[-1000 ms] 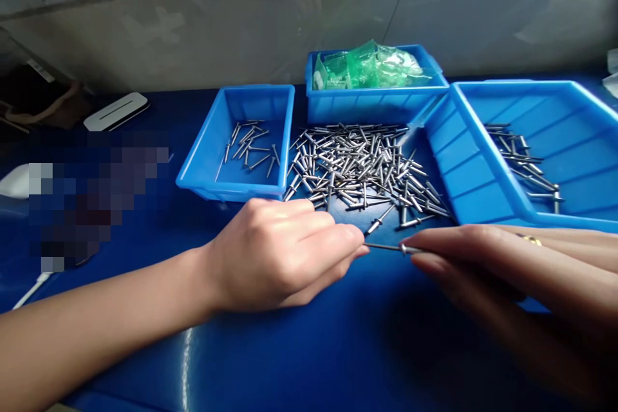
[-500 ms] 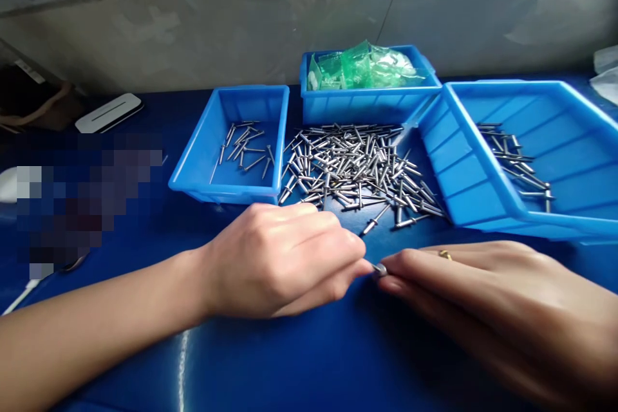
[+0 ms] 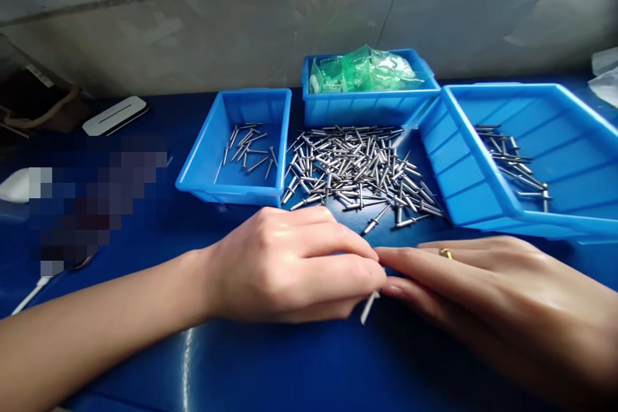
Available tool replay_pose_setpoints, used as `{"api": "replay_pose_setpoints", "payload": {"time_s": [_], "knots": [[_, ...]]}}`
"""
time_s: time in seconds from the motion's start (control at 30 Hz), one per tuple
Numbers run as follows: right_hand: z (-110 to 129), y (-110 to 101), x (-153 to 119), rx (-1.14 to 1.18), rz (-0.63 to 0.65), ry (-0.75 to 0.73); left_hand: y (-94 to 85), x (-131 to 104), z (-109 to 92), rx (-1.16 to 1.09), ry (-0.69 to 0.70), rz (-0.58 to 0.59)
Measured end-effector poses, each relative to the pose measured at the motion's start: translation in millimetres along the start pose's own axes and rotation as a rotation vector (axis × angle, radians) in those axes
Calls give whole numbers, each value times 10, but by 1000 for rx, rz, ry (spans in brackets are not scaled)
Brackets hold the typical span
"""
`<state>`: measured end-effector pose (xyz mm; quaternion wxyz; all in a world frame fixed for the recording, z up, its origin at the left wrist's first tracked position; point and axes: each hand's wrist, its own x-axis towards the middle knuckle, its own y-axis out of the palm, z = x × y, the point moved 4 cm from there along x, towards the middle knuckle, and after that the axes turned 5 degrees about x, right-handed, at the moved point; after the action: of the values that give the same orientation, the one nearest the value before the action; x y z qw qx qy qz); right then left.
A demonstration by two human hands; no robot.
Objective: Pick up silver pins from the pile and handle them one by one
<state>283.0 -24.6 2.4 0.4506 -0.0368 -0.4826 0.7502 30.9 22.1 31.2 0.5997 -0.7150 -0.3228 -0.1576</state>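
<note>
L hand (image 3: 290, 264) & R hand (image 3: 483, 296) meet fingertip to fingertip low on the glossy blue bench (image 3: 270, 367). L grip pinched shut on a thin metal rivet (image 3: 369, 306), shaft poking down-left below the fingers; R grip's fingers lie nearly straight, tips touching the same spot, can't tell if it grasps. Gold ring (image 3: 445, 253) on R. Just behind: loose pile of shiny steel rivets (image 3: 357, 170), betw. small rectangular plastic bin (image 3: 236, 141) & large slanted bin (image 3: 531, 154). Rear bin (image 3: 369, 103) holds crinkly green bags (image 3: 362, 67).
</note>
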Motion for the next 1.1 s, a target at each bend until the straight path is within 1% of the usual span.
{"api": "replay_pose_setpoints", "payload": {"time_s": [0.1, 0.17, 0.27, 0.37, 0.47, 0.57, 0.67, 0.73, 0.8, 0.83, 0.93, 1.0, 1.1], "knots": [[46, 4, 142, -2, 24, -62, 35, -32, -15, 10, 18, -34], [36, 10, 145, -27, 28, -66, 57, -49, -5, 31, -23, -21], [-49, 7, -18, -104, -5, -7, 64, -55, 20, 111, -96, 3], [-139, 5, -234, -157, -10, 14, 56, -46, 18, 172, -89, 21], [-192, -2, -326, -190, -3, 18, 64, -37, 21, 201, -90, 51], [-182, -12, -242, -208, 5, 18, 64, -31, 16, 233, -102, 30], [-100, -18, -42, -195, 20, -15, 39, -31, -9, 215, -94, -6], [-23, -19, 99, -165, 36, -62, 0, -31, -33, 171, -63, -16], [33, -28, 208, -137, 47, -84, -41, -26, -53, 101, -19, 30], [49, -37, 243, -127, 45, -86, -55, -21, -61, 58, 4, 74], [49, -69, 276, -134, 23, -83, -85, -2, -70, 10, 49, 156], [31, -82, 254, -150, 16, -95, -90, 5, -60, 66, 44, 113], [-3, -87, 197, -154, -1, -79, -47, -10, -21, 203, -19, 40]]}}
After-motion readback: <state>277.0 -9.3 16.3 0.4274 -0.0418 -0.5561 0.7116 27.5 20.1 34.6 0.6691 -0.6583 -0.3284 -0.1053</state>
